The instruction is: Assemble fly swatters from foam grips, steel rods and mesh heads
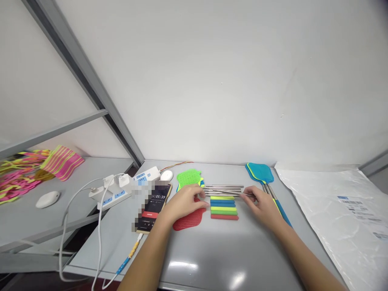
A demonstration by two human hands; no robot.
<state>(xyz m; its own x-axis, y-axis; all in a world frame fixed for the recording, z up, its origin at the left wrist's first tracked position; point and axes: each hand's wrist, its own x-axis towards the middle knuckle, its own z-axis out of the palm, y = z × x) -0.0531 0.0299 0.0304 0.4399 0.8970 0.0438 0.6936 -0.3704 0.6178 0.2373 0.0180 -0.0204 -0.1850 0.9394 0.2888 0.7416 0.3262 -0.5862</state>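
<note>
My right hand (257, 202) pinches the right end of a thin metal rod at the edge of a row of metal rods (224, 188). At the rods' left ends is my left hand (191, 199), fingers curved and thumb apart, over a red fly swatter head (189, 220). Whether its fingertips touch the red piece is unclear. Behind that hand lies a stack of swatter heads, a bright green swatter head (188, 178) on top. Below the rods, several coloured handles (224, 210) lie side by side: yellow-green, blue, green and red.
Fly swatters with rods and handles joined (262, 173) lie right of my right hand, beside a white plastic package (327, 210). On the left are a phone (153, 206), a power strip (115, 200) with cables and a white round device (166, 175). A grey frame post (91, 76) rises behind.
</note>
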